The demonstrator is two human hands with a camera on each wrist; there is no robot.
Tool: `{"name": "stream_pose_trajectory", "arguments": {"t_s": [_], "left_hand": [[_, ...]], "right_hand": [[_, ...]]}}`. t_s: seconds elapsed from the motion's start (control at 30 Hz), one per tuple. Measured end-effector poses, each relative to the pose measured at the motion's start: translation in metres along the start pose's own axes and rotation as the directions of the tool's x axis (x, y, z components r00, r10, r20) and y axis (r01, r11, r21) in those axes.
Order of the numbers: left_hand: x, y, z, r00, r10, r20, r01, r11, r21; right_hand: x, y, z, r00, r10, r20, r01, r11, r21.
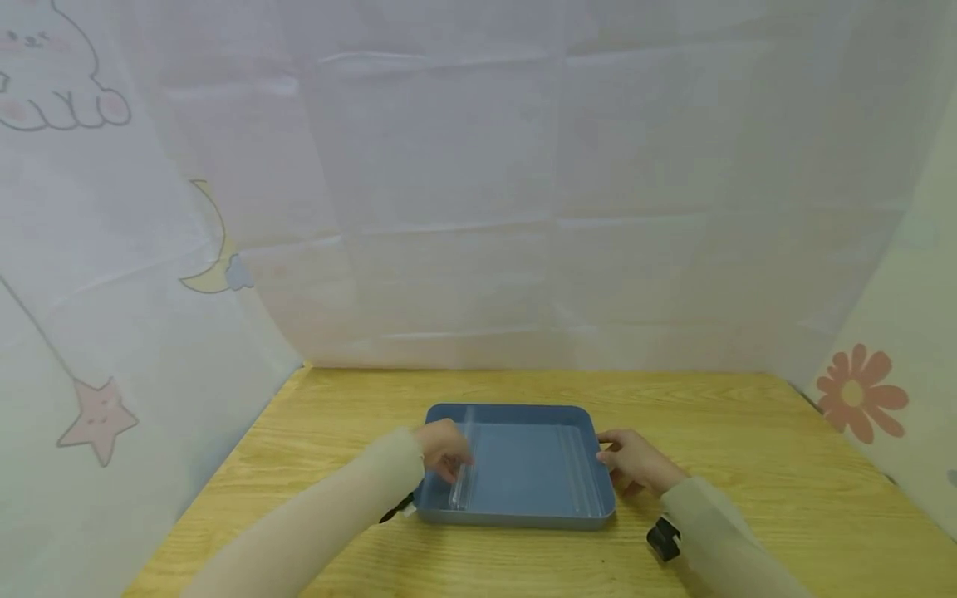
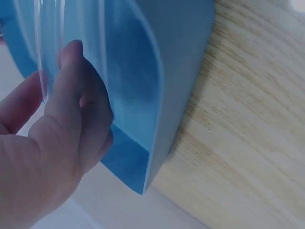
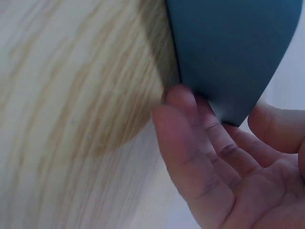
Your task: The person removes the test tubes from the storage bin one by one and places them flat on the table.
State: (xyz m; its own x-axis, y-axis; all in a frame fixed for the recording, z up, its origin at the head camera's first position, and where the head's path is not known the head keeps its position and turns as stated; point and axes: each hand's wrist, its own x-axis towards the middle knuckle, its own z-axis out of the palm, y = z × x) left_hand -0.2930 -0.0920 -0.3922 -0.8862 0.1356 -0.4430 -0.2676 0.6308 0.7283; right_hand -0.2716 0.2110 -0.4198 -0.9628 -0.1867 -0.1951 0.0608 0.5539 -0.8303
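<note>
A shallow blue tray [image 1: 516, 522] sits on the wooden table. My left hand [image 1: 446, 448] reaches over its left side and pinches a clear, long, tube-like piece [image 1: 461, 490] between thumb and fingers. In the left wrist view this clear piece [image 2: 49, 28] runs upward from the fingertips, inside the tray [image 2: 178, 71]; its exact kind is hard to tell. My right hand [image 1: 635, 461] holds the tray's right side. In the right wrist view its thumb is at the rim and its fingers curl by the lower edge of the outer wall [image 3: 224, 52].
Another clear, long piece [image 1: 577, 469] lies along the right part of the tray. The wooden table [image 1: 359, 399] extends around the tray. Behind it hangs a pale creased sheet [image 1: 478, 274]. A dark device [image 1: 663, 538] is at the right wrist.
</note>
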Motion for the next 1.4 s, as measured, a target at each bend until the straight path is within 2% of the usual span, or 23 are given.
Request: {"name": "stream_pose_trajectory", "arguments": {"t_s": [0.07,0.17,0.3,0.57,0.83,0.97,1.17,1.4], "left_hand": [[-0.009,0.0,-0.007,0.999,0.052,0.015,-0.051,0.996,-0.08],[-0.014,-0.003,-0.016,0.995,0.088,0.046,-0.077,0.974,-0.215],[-0.02,-0.009,-0.027,0.992,0.112,0.063,-0.09,0.955,-0.282],[-0.033,-0.024,-0.048,0.988,0.147,0.041,-0.124,0.931,-0.344],[-0.044,-0.037,-0.058,0.969,0.225,0.1,-0.173,0.912,-0.371],[-0.047,-0.042,-0.062,0.968,0.233,0.089,-0.179,0.899,-0.4],[-0.049,-0.051,-0.069,0.969,0.239,0.063,-0.189,0.88,-0.435],[-0.055,-0.061,-0.075,0.969,0.239,0.055,-0.193,0.88,-0.435]], "right_hand": [[0.0,0.0,-0.001,1.0,0.0,-0.002,0.0,1.0,-0.001],[0.0,0.0,-0.001,1.0,-0.003,-0.003,0.003,1.0,0.003],[0.001,-0.001,-0.001,1.0,-0.019,0.007,0.019,1.0,0.015],[0.003,-0.002,0.001,1.0,-0.017,0.009,0.017,0.998,0.059],[0.001,0.0,-0.001,1.0,-0.027,0.013,0.026,0.996,0.08],[0.0,-0.001,-0.002,1.0,-0.022,0.01,0.021,0.996,0.081],[0.0,0.001,-0.003,1.0,-0.003,0.016,0.001,0.99,0.141],[0.003,0.004,-0.004,0.999,0.02,0.031,-0.026,0.98,0.199]]}}
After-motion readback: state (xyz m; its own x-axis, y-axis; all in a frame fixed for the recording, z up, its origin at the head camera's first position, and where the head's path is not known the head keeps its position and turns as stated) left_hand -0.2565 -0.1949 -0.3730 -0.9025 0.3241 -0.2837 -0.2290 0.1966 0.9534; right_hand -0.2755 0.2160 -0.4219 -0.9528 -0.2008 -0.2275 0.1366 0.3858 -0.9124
